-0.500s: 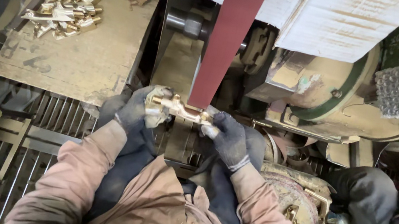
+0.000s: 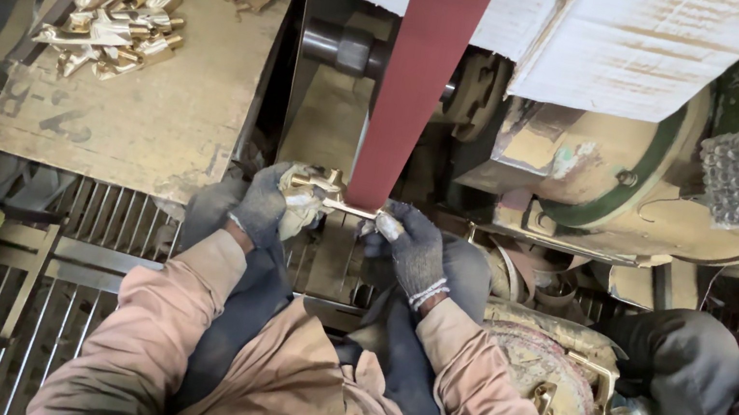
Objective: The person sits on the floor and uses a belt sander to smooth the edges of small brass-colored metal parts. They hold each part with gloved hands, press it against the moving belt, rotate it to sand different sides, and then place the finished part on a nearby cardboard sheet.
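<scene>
Both my hands wear dark grey work gloves. My left hand (image 2: 271, 203) grips the thick end of a brass fitting (image 2: 326, 187), with a pale rag bunched in the palm. My right hand (image 2: 408, 243) pinches the fitting's thin far end. Between my hands the fitting lies crosswise against the lower end of a red abrasive belt (image 2: 424, 69) that runs up and away from me. My sleeves are dusty pink.
A pile of several brass fittings (image 2: 114, 23) lies on a worn wooden board (image 2: 158, 117) at the upper left. The belt machine's roller (image 2: 345, 46) and cream housing (image 2: 609, 175) stand behind. A metal grate (image 2: 92, 234) spans below. More brass parts (image 2: 574, 404) sit lower right.
The view has shifted slightly. The fitting stays pressed on the belt, with both hands in nearly the same grip.
</scene>
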The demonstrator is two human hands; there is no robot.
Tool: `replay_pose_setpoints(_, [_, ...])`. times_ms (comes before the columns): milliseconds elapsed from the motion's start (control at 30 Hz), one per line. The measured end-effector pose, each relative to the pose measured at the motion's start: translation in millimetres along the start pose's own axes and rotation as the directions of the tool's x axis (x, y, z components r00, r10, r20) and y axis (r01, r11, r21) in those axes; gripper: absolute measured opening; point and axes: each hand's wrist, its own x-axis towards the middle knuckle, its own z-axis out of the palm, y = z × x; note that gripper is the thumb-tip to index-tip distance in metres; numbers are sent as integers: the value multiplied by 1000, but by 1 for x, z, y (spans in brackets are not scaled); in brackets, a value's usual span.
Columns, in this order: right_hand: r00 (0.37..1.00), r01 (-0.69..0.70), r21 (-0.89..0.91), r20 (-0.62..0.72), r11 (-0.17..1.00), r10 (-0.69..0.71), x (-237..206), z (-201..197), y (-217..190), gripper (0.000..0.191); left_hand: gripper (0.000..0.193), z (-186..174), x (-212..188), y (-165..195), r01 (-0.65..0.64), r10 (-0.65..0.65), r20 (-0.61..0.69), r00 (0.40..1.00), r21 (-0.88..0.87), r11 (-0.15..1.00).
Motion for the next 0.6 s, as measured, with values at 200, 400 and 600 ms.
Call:
replay_pose_setpoints(200, [999, -35, 34, -30, 999, 36, 6, 9, -5, 24, 17, 1, -7, 4, -46, 48, -30, 998, 74, 996])
replay_pose_setpoints(400, [960, -233, 113, -130, 966, 247, 23, -2, -9, 28, 12, 18, 10, -15, 138, -136, -153, 979, 3, 990])
replay_pose_setpoints(600, [983, -145, 94, -98, 985, 154, 9, -4, -8, 26, 21, 12, 6, -13, 105, -110, -77, 991, -66, 992])
